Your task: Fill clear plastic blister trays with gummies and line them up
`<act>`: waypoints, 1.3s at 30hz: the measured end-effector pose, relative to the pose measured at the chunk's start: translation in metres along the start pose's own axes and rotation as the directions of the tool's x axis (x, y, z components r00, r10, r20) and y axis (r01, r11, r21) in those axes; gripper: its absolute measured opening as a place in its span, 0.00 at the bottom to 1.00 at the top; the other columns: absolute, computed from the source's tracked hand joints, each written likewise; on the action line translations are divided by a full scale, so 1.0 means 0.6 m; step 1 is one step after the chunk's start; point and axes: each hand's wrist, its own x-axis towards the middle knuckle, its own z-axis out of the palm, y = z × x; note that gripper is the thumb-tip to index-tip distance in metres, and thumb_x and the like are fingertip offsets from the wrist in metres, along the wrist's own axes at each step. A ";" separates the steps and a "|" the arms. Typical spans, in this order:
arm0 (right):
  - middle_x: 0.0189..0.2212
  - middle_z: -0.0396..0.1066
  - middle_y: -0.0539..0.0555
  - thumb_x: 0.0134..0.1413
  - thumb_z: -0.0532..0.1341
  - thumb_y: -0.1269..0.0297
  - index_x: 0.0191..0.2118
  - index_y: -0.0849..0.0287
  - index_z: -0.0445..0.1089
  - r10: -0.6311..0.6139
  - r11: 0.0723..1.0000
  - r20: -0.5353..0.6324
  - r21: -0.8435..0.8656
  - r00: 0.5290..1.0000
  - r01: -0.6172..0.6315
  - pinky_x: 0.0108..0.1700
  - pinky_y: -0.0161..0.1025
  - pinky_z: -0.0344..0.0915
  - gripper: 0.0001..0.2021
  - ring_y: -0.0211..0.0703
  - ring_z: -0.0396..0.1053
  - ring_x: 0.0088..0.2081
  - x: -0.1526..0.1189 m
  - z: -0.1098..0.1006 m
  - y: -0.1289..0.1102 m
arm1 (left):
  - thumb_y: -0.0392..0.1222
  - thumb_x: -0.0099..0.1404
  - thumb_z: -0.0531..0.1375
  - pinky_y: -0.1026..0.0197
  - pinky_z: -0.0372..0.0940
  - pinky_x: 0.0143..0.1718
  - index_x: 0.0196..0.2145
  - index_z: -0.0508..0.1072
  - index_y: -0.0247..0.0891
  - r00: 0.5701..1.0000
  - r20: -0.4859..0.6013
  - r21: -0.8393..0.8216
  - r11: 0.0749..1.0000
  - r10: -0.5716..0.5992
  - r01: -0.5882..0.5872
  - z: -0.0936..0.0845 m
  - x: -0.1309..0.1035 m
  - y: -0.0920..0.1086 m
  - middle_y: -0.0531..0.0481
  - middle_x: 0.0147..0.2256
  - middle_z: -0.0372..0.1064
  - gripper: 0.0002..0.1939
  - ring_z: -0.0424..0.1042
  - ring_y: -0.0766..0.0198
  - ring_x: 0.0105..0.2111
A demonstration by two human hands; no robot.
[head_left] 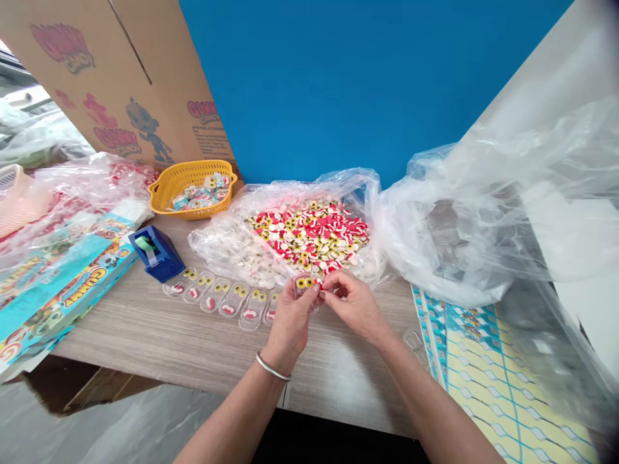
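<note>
My left hand [291, 322] is closed on a clear plastic blister tray [304, 282] with two yellow eye-shaped gummies in it. Just right of it, my right hand [355, 306] pinches a small red-and-white gummy [318, 283] against the tray; the fingertips partly hide it. Behind both hands lies an open clear bag [222, 241] with a heap of loose red, white and yellow gummies [314, 235]. To the left, several similar trays [233, 299] lie in a row, each with yellow eyes and a red-and-white mouth.
A blue tape dispenser [162, 258] stands at the left, near a yellow basket [167, 180] of wrapped candies. Printed turquoise cardboard [72, 283] lies farther left. At the right are crumpled plastic bags [435, 238], printed sheets [483, 374] and empty clear trays [414, 341].
</note>
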 end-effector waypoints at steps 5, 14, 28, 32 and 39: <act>0.32 0.73 0.49 0.51 0.67 0.62 0.41 0.55 0.71 0.117 0.940 0.076 0.313 0.990 -0.135 0.38 0.39 0.72 0.11 0.40 0.73 0.33 -0.011 -0.002 0.018 | 0.42 0.49 0.75 0.63 0.66 0.36 0.42 0.72 0.37 1.000 -0.011 0.097 0.995 -0.027 0.028 -0.008 -0.001 -0.009 0.55 0.30 0.72 0.24 0.71 0.69 0.29; 0.30 0.77 0.51 0.53 0.68 0.57 0.44 0.57 0.75 0.159 0.869 0.221 0.431 0.962 -0.243 0.36 0.40 0.75 0.14 0.40 0.75 0.30 -0.020 -0.023 0.026 | 0.45 0.49 0.74 0.64 0.63 0.31 0.42 0.72 0.36 0.998 0.028 0.162 0.985 -0.063 0.057 -0.017 0.002 -0.014 0.54 0.26 0.72 0.25 0.69 0.69 0.25; 0.50 0.74 0.59 0.60 0.60 0.64 0.45 0.57 0.76 -0.052 0.958 -0.058 -0.286 0.997 0.033 0.53 0.48 0.67 0.11 0.51 0.72 0.51 0.018 -0.035 -0.006 | 0.43 0.51 0.72 0.65 0.62 0.30 0.44 0.70 0.35 0.998 -0.034 0.144 0.988 -0.057 0.062 -0.009 -0.002 -0.008 0.55 0.26 0.72 0.25 0.68 0.70 0.24; 0.31 0.77 0.51 0.60 0.61 0.63 0.40 0.57 0.74 0.117 0.992 0.078 0.039 0.990 -0.121 0.36 0.39 0.70 0.06 0.42 0.73 0.31 -0.024 -0.016 0.002 | 0.42 0.51 0.73 0.65 0.64 0.31 0.43 0.71 0.36 0.994 0.025 0.072 0.992 -0.104 0.102 -0.007 -0.013 -0.012 0.55 0.28 0.71 0.24 0.69 0.70 0.25; 0.38 0.76 0.56 0.64 0.59 0.70 0.42 0.58 0.74 -0.268 0.898 -0.117 -0.390 0.956 0.204 0.41 0.41 0.72 0.06 0.45 0.75 0.40 -0.103 -0.004 0.002 | 0.49 0.62 0.64 0.63 0.67 0.34 0.46 0.72 0.35 0.963 0.088 -0.001 0.966 -0.256 0.257 -0.001 -0.030 -0.024 0.44 0.38 0.76 0.19 0.76 0.60 0.35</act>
